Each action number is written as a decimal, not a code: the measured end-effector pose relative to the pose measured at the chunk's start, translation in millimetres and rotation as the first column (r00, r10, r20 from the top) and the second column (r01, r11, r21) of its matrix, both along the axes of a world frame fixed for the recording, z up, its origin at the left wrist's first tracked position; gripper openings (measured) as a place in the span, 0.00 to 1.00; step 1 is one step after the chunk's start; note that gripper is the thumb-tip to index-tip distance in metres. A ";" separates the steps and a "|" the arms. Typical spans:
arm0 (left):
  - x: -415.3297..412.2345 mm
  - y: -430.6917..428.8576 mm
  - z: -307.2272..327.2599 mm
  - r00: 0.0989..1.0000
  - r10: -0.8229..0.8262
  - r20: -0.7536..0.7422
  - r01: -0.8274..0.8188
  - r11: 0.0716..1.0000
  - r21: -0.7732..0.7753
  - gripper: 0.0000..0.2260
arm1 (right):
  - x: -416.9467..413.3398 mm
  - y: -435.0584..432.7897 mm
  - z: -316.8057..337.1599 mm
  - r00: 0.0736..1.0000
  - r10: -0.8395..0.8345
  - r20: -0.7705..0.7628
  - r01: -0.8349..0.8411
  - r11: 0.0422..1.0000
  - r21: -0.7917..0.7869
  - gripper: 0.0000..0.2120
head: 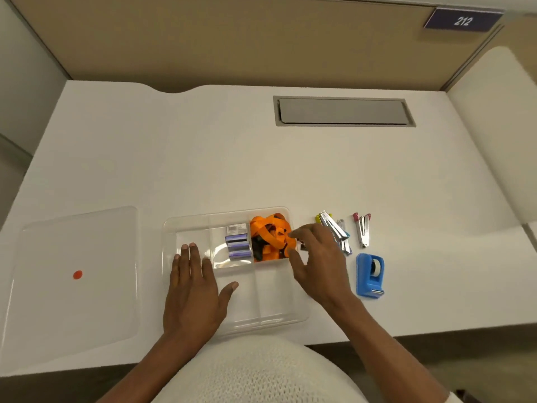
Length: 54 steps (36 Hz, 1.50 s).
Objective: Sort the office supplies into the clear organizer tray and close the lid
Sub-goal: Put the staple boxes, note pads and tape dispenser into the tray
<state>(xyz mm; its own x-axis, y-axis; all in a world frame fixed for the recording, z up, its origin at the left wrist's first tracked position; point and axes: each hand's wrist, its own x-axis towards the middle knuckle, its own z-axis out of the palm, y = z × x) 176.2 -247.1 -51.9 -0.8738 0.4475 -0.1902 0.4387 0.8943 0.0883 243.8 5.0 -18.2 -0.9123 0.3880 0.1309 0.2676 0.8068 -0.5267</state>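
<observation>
Two hands over the tray (186, 228) at 6 o'clock on the surface (203, 158): left hand (193, 289) flat, released, on its left side; right hand (318, 263) spread, empty, at the orange straps (271, 237). Lid (78, 280) off at 9 o'clock. Risk: straps bulge above the rim, could block closing. Staplers (337, 231) and tape (369, 275) unsorted at 3 o'clock. Sign (462, 21) reads "212".
</observation>
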 end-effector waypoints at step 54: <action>65.6 214.1 22.9 0.727 -0.680 0.092 0.682 0.731 0.020 0.43 | 113.2 93.7 -22.1 0.785 -0.577 0.223 0.596 0.802 -0.022 0.36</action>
